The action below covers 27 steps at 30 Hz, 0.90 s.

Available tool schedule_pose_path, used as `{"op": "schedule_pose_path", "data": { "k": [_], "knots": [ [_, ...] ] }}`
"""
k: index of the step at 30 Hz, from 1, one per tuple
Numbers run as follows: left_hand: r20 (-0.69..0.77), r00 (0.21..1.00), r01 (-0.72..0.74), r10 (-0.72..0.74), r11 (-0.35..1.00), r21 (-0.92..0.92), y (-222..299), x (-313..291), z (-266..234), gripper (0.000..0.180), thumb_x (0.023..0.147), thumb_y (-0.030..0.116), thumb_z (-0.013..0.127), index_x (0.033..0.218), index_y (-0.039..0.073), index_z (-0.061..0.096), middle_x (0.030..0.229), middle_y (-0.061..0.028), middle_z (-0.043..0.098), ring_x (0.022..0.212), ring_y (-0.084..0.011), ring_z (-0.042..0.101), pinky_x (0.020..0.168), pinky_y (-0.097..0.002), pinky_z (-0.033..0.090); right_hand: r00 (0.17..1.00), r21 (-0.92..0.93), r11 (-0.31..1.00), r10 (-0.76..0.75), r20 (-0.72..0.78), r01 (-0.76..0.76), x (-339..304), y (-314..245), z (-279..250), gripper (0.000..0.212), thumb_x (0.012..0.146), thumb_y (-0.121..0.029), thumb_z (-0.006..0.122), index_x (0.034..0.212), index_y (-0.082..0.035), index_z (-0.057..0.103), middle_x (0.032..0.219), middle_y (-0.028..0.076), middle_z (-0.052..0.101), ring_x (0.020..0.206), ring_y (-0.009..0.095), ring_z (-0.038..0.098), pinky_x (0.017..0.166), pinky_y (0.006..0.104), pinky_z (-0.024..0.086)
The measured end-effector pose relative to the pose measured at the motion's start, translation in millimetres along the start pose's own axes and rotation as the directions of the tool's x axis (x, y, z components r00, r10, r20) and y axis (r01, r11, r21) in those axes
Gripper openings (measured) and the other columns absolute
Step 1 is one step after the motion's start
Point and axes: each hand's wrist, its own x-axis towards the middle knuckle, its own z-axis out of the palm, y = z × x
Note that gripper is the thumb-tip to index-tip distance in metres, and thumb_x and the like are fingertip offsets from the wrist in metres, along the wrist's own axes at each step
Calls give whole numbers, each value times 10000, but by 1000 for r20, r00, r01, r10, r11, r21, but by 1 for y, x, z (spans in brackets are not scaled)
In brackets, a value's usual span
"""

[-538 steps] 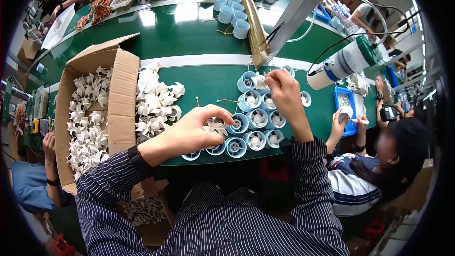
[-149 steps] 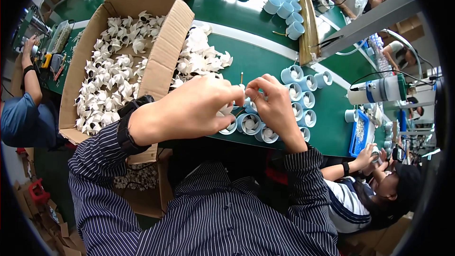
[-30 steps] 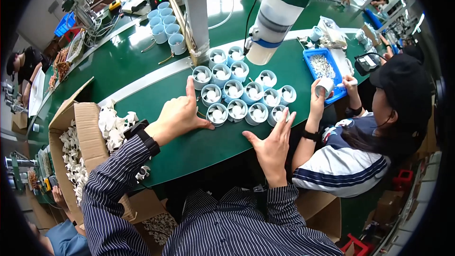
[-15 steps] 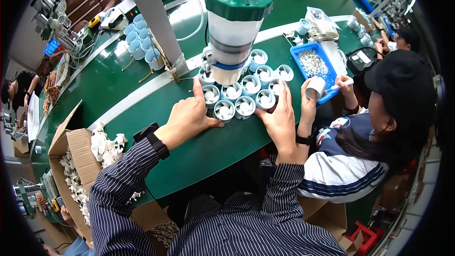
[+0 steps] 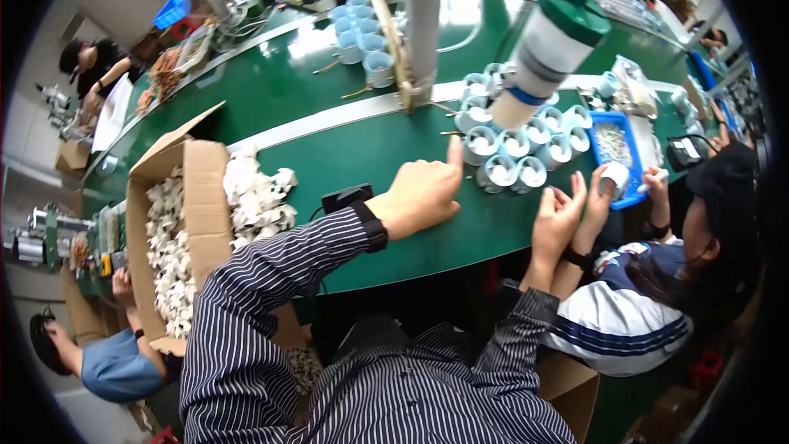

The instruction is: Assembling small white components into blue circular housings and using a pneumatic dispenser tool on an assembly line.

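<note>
Light-blue plastic cups (image 5: pixel 496 188) with white fan impellers (image 5: pixel 530 173) inside stand bunched on the green worktop (image 5: pixel 370 144), just right of the left hand (image 5: pixel 421 197), its forefinger and thumb spread wide around nothing. Lower right, the right hand (image 5: pixel 555 226) is loosely cupped, seemingly empty. Best nudge low and evenly, cups upright, orange leads (image 5: pixel 450 133) clear of bases.

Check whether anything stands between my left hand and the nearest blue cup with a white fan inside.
Nothing visible: only green tabletop shows between your left hand and the nearest blue cup. In this view the green-capped cylinder overlaps cups farther back, not this one.
</note>
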Motion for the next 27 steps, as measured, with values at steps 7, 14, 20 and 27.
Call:
{"op": "schedule_pose_path", "data": {
  "k": [7,14,20,27],
  "knots": [
    [191,946,-284,260,952,110,25,-132,5,169,856,86,689,958,-29,616,709,-123,702,639,-283,740,564,-415,570,958,45,998,26,286,-40,-79,-57,-2,156,1039,-85,702,1162,9,721,1042,61,757,913,148,705,812,296,560],
    [306,903,-382,303,892,243,9,-212,27,164,970,150,615,875,25,662,696,-53,706,628,-223,710,526,-384,482,531,30,882,-310,789,470,-140,-120,59,248,902,-95,791,1136,-40,730,1019,124,710,963,313,698,816,423,561],
    [348,919,-282,186,927,247,-2,-232,31,59,829,154,741,811,124,789,761,-12,760,733,-226,768,552,-400,548,223,206,852,-346,911,481,-157,-188,114,603,852,-53,845,1402,-40,598,1184,134,668,818,257,683,791,399,596],
    [238,918,-350,317,930,111,-19,-232,49,121,885,170,670,782,130,719,776,-34,718,737,-247,728,598,-409,524,72,347,809,-428,901,474,-192,-192,193,223,867,2,781,1070,8,689,923,155,724,837,321,737,753,409,603]
  ]
}}
